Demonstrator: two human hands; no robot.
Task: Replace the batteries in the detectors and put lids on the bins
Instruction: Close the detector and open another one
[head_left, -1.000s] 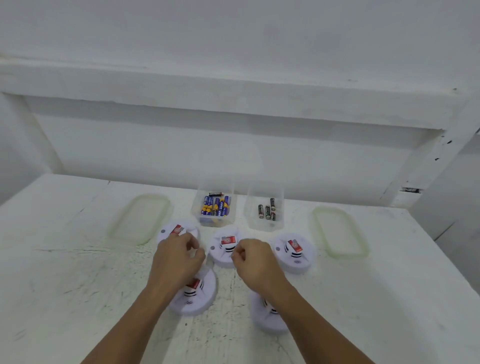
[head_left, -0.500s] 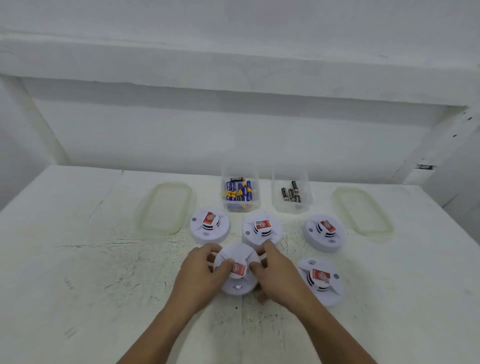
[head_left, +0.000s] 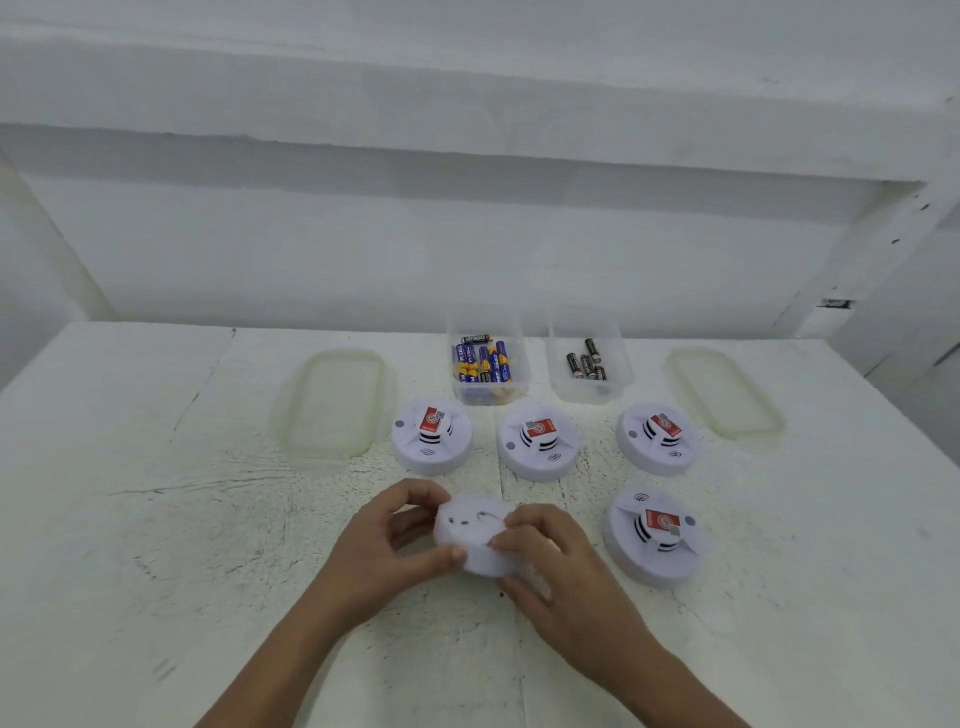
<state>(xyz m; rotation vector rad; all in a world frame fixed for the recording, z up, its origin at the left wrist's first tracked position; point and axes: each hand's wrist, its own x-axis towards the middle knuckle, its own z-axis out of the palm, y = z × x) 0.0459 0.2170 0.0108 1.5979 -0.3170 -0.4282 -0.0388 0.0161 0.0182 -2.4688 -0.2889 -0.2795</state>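
I have the held detector (head_left: 470, 525) in both hands at the lower centre of the frame, turned so its plain white back faces me (the red sticker the others show is out of sight). My left hand (head_left: 384, 551) grips its left rim, thumb on the near edge and fingers curled over the far edge. My right hand (head_left: 561, 582) clamps the right side, fingers bent over the top. I cannot tell whether it is lifted clear of the table (head_left: 156, 519). I take this as the start of the battery change on this unit: getting the back open. The next move calls for one hand to hold the body firm while the other twists or pries the cover, gently, since the plastic looks thin. The other detectors (head_left: 539, 441) sit sticker up, three in a row mid-frame and one just right of my hands. At upper centre the left bin (head_left: 483, 322) holds blue batteries (head_left: 483, 364) and the right bin (head_left: 587, 325) a few black batteries (head_left: 587, 364). Both are open, with the left lid (head_left: 335, 402) and right lid (head_left: 724, 392) lying flat beside them.
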